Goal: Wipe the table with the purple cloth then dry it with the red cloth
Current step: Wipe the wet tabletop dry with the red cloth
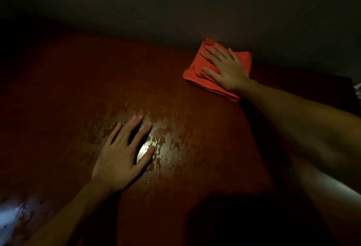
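Note:
A folded red cloth (pixel 197 69) lies flat on the dark reddish-brown table (pixel 68 89), near its far edge at the right. My right hand (pixel 224 68) rests flat on top of the cloth, fingers spread, pressing it to the table. My left hand (pixel 123 155) lies flat on the bare table near the middle, fingers apart, holding nothing. Wet patches (pixel 170 148) glint on the table just right of my left hand. No purple cloth is in view.
A dark wall (pixel 175 11) runs along the table's far edge. The room is dim. Something pale (pixel 358 89) shows at the right edge past the table. A bright reflection (pixel 11 218) marks the table's near left corner.

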